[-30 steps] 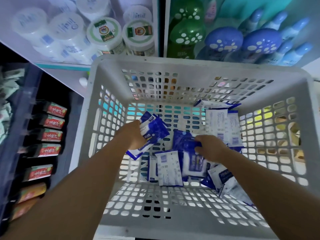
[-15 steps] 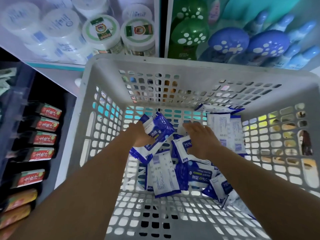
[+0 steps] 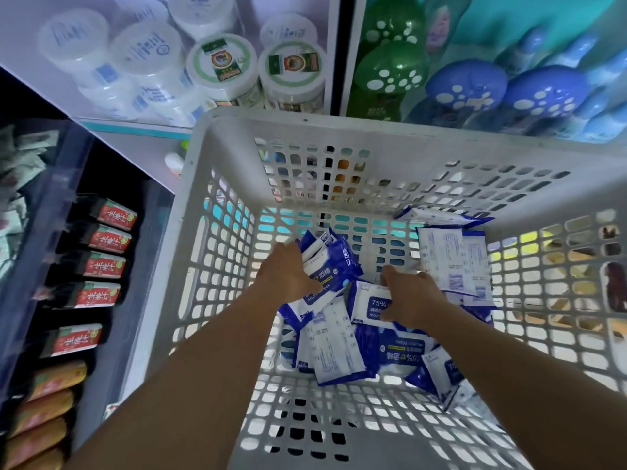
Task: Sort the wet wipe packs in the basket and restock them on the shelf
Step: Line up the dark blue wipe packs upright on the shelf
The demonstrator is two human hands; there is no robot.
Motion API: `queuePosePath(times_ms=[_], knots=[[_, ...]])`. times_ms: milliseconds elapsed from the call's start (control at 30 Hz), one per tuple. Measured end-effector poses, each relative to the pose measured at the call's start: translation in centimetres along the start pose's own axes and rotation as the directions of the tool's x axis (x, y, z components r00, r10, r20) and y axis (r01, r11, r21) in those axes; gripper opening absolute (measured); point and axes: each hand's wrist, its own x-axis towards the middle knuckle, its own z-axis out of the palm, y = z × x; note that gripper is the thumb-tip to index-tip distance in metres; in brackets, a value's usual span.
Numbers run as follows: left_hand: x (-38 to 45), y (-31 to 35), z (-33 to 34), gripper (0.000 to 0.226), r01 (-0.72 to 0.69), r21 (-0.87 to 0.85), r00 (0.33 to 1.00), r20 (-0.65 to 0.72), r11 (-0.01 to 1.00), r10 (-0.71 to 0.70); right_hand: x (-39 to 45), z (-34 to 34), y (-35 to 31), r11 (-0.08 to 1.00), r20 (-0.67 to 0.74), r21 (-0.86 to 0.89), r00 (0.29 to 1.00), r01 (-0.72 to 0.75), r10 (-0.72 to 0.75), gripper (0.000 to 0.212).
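Both my arms reach down into a white perforated basket. Several blue and white wet wipe packs lie loose on its floor. My left hand grips a small bunch of packs, holding them tilted above the pile. My right hand rests palm down on a pack printed "75%", its fingers curled over that pack's right side. More packs lean against the far right corner with their white label backs showing.
Behind the basket, shelves hold white tubs with printed lids and green and blue spotted bottles. To the left, a dark shelf carries rows of red-labelled sachets and orange packets.
My right hand left the pack near the basket's middle and shifted up and left onto the "75%" pack. My left hand keeps its bunch. The camera moved closer over the basket.
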Motion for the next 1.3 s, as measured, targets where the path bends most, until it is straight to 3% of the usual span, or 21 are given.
queuePosePath(times_ms=[167, 267, 367, 467, 567, 700, 833, 1000, 1067, 1133, 1300], knots=[[0.0, 1.1, -0.7, 0.067, -0.154, 0.095, 0.984, -0.07, 0.983, 0.161, -1.7, -1.9, 0.6, 0.991, -0.152, -0.074, 0.981, 0.113, -0.123, 0.032], [0.9, 1.5, -0.6, 0.075, -0.258, -0.022, 0.964, -0.074, 0.966, 0.255, -1.9, -3.0, -0.2, 0.976, -0.223, -0.082, 0.95, 0.204, -0.217, 0.029], [0.9, 1.2, -1.1, 0.07, -0.199, -0.231, 0.98, -0.021, 0.953, 0.199, -0.9, -3.4, -2.4, 0.935, -0.218, -0.126, 0.91, 0.332, -0.353, 0.031], [0.2, 0.5, -1.7, 0.078, -0.127, -0.277, 0.987, 0.064, 0.952, 0.15, 0.8, -2.8, -4.9, 0.885, -0.252, -0.219, 0.852, 0.412, -0.459, 0.045], [-0.5, -0.6, -1.9, 0.101, -0.094, -0.356, 0.985, 0.103, 0.93, 0.139, 2.1, -2.8, -5.6, 0.935, -0.322, -0.147, 0.878, 0.323, -0.354, 0.079], [-0.5, -2.1, 0.0, 0.146, 0.064, -0.069, 0.996, 0.072, 0.996, -0.059, 3.3, -2.6, -3.9, 0.984, -0.235, 0.15, 0.97, 0.099, -0.061, 0.128], [-2.1, -1.2, 1.9, 0.146, 0.275, -0.415, 0.961, 0.076, 0.868, -0.267, 4.6, -1.7, -3.2, 0.877, -0.048, 0.48, 0.999, 0.004, 0.021, 0.148], [-1.6, -1.4, 4.2, 0.151, 0.177, -0.714, 0.969, 0.006, 0.677, -0.247, 5.0, -1.7, -3.8, 0.789, 0.001, 0.609, 0.995, 0.082, -0.104, 0.132], [-2.0, -1.5, 4.6, 0.131, 0.105, -0.788, 0.977, -0.031, 0.607, -0.209, 5.0, -1.7, -3.8, 0.792, -0.005, 0.6, 0.99, 0.113, -0.138, 0.132], [-2.4, -1.6, 4.4, 0.099, 0.011, -0.744, 0.986, -0.104, 0.668, -0.133, 5.0, -1.6, -3.5, 0.803, -0.01, 0.578, 0.986, 0.143, -0.168, 0.132], [-2.6, -1.2, 3.1, 0.103, 0.018, -0.535, 0.994, -0.078, 0.845, -0.071, 4.7, -1.6, -2.5, 0.787, 0.021, 0.601, 0.981, 0.142, -0.193, 0.128]])
